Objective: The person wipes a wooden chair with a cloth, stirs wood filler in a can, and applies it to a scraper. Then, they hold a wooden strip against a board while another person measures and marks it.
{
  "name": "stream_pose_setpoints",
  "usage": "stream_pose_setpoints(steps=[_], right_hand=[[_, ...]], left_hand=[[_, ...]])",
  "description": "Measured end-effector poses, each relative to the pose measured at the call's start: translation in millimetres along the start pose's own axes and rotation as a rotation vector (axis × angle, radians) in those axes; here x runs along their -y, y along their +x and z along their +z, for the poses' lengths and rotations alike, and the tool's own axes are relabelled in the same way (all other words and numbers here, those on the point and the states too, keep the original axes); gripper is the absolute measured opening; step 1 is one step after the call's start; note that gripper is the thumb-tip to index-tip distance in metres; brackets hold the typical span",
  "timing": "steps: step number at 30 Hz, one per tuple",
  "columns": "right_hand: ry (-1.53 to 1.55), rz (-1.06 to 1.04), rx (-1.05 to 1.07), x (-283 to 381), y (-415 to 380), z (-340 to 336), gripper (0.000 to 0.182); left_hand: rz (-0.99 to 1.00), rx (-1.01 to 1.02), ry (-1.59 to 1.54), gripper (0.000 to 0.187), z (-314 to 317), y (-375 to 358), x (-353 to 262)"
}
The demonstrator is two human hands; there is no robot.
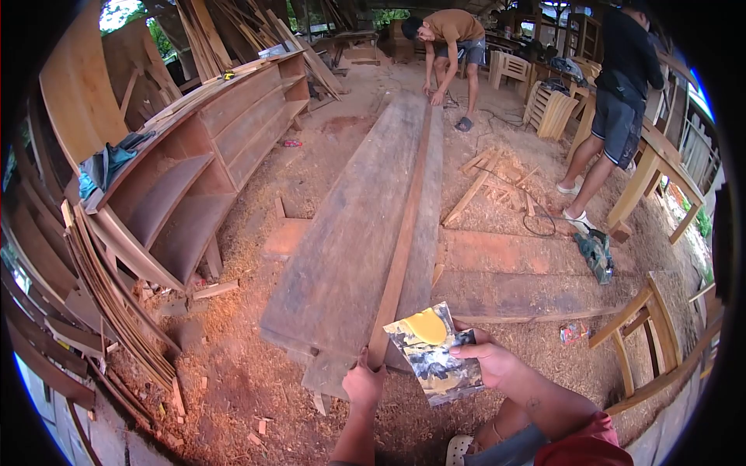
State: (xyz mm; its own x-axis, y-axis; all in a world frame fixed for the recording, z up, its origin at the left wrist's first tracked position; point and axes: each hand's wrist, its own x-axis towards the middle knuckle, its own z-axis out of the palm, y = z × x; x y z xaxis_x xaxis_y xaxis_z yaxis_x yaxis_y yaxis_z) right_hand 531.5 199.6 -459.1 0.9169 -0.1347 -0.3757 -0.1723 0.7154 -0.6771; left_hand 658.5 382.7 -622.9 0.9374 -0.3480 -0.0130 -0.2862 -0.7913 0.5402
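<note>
My left hand is closed on the near end of a long, narrow wooden strip, thumb on top. The strip lies lengthwise on a broad dark wooden plank. In my right hand, to the right of the plank's near end, is a flat rectangular palette board. The board is smeared black, white and yellow, with a thick yellow blob of paste on its upper part. My right thumb presses on its face; the other fingers are largely hidden behind it.
A bent-over person has both hands at the strip's far end. Another person stands at right. A wooden shelf unit lies left. A green power tool, wood offcuts and a chair frame are at right; shavings cover the floor.
</note>
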Motion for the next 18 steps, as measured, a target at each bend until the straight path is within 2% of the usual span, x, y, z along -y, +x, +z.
stream_pose_setpoints(steps=[18], right_hand=[[0.015,-0.035,0.059,1.0,3.3,-4.1,0.069]], left_hand=[[-0.002,-0.001,-0.003,0.062,-1.0,0.6,0.6]])
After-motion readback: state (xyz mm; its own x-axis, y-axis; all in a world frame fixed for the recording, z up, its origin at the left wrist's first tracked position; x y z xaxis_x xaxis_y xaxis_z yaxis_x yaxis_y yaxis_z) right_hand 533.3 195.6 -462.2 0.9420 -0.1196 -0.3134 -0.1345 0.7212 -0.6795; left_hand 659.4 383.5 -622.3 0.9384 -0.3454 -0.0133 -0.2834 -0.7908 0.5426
